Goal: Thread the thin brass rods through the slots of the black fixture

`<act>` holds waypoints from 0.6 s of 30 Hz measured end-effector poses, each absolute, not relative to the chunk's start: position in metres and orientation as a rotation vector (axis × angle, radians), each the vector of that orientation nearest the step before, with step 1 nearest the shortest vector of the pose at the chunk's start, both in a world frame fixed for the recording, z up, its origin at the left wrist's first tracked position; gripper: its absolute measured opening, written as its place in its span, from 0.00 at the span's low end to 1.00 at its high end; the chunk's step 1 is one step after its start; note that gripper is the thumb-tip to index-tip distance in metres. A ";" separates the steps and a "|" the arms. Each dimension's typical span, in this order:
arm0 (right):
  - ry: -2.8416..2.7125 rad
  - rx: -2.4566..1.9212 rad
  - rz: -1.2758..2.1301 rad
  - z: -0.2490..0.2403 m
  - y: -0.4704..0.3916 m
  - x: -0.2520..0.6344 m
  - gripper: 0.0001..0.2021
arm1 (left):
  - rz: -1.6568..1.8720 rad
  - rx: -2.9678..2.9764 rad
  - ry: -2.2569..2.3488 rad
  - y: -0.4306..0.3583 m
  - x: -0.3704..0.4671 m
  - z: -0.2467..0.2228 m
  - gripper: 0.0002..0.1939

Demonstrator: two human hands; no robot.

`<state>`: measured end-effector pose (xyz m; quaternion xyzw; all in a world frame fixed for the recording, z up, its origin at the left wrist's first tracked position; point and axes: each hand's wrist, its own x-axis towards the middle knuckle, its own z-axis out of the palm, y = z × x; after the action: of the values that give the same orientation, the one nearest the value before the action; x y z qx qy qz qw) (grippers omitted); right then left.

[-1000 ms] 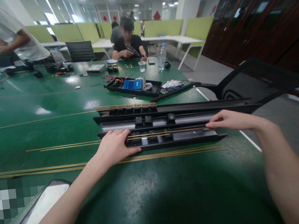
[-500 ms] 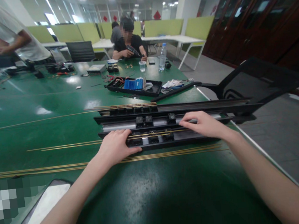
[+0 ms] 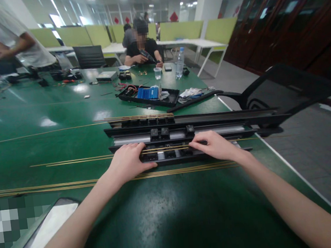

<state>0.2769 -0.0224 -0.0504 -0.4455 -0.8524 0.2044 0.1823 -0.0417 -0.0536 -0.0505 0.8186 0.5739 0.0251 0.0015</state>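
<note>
My left hand [image 3: 129, 162] is closed around the left part of the nearest long black rail [image 3: 184, 160], thumb on the near wall and fingers over the far side. Small black blocks [image 3: 170, 154] sit inside that rail. Two thin brass-coloured rods [image 3: 80, 160] run lengthwise over them and stick out far to the left. At the rods' right part, my right hand [image 3: 212, 145] pinches with thumb and forefinger; whether it holds one rod or both is hard to tell. Just behind lies a second black rail [image 3: 223, 130] with three black blocks [image 3: 164, 133].
More rods [image 3: 71, 185] lie in front of the rails. A third rail [image 3: 227, 115] with blocks and rods is behind. Farther back are a black tray [image 3: 168, 99], a bottle [image 3: 179, 63] and a seated person holding a power tool [image 3: 147, 56]. A chair [image 3: 286, 86] stands right.
My right hand has moved left and toward me, from above the middle rail to the rods over the nearest rail, its fingertips now closed there. My left hand stays in place.
</note>
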 end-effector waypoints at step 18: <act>-2.405 -1.268 0.725 -0.043 -0.022 0.282 0.16 | 0.080 2.558 1.808 -0.054 -0.042 -0.049 0.35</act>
<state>0.2823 -0.0216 -0.0428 -0.4446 -0.8433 0.2542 0.1630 -0.0419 -0.0543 -0.0494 0.8164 0.5768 0.0254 0.0040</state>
